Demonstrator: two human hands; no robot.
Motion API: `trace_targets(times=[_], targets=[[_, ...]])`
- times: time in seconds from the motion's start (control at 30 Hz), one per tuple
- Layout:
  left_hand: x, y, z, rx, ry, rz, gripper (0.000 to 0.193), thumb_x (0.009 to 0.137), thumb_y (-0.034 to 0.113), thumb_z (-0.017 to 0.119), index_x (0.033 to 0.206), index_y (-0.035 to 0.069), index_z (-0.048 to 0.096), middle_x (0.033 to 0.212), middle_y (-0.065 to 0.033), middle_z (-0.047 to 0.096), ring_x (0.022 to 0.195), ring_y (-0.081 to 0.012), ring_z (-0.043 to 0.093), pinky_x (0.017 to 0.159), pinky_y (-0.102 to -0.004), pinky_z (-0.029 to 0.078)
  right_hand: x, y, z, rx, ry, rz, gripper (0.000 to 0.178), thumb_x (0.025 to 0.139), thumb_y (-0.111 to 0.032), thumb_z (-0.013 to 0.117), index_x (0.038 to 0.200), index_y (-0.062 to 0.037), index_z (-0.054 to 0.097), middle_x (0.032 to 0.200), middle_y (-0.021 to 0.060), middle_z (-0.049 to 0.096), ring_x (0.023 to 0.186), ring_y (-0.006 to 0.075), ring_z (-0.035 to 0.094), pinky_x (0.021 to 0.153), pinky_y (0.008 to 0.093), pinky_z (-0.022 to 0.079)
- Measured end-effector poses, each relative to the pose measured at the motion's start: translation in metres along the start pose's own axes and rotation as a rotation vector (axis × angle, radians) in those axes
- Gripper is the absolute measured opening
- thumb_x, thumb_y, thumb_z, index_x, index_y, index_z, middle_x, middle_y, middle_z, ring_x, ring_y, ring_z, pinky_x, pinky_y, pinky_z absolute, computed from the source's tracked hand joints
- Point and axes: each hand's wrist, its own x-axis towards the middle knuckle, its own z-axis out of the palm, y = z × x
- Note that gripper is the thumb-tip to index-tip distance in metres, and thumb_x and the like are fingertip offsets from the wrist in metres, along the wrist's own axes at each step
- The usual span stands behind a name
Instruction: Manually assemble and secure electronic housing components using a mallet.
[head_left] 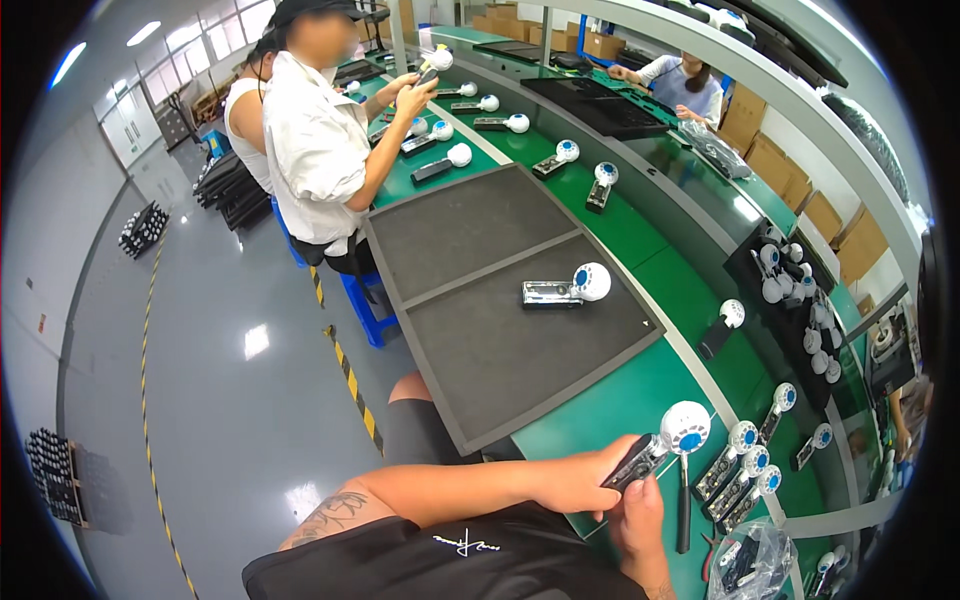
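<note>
A handheld device with a round white head (686, 428), a blue centre and a slim dark handle is between my two hands, low and right of the middle. My left hand (588, 482) is closed round the handle from the left. Fingers of my right hand (638, 520) close on the handle's lower end from below. Just right of the hands is a tool with a black grip and thin metal shaft (683, 515). Several like devices (735, 475) lie in a cluster further right, their handles showing inner parts.
A dark foam-lined tray (480, 350) on the green bench holds one device (555, 293). A clear plastic bag (760, 565) and red-handled pliers (709, 558) are at lower right. Co-workers (318, 140) sit at far left; another person (685, 85) works across the line.
</note>
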Motion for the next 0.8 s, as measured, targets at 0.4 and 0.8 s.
trace_targets(times=[0.4, 0.8], targets=[[-0.010, -0.014, -0.045, 0.419, -0.080, 0.032, 0.050, 0.095, 0.013, 0.063, 0.141, 0.001, 0.049, 0.105, -0.0157, 0.074, 0.084, -0.0285, 0.070, 0.072, -0.0396, 0.055, 0.006, 0.019, 0.008, 0.029, 0.276, -0.034, 0.038, 0.110, -0.027, 0.052, 0.135, 0.0018, 0.048, 0.109, 0.0179, 0.067, 0.091, 0.0259, 0.070, 0.079, 0.0356, 0.059], [0.069, -0.049, -0.260, 1.328, 0.606, -0.009, 0.056, 0.087, 0.026, 0.080, 0.133, 0.003, 0.058, 0.131, -0.0177, 0.061, 0.117, -0.0391, 0.057, 0.105, -0.0470, 0.047, 0.005, 0.017, 0.002, 0.020, 0.177, 0.076, 0.042, 0.107, -0.035, 0.057, 0.128, 0.0013, 0.049, 0.104, 0.0214, 0.068, 0.081, 0.0299, 0.071, 0.069, 0.0387, 0.059]])
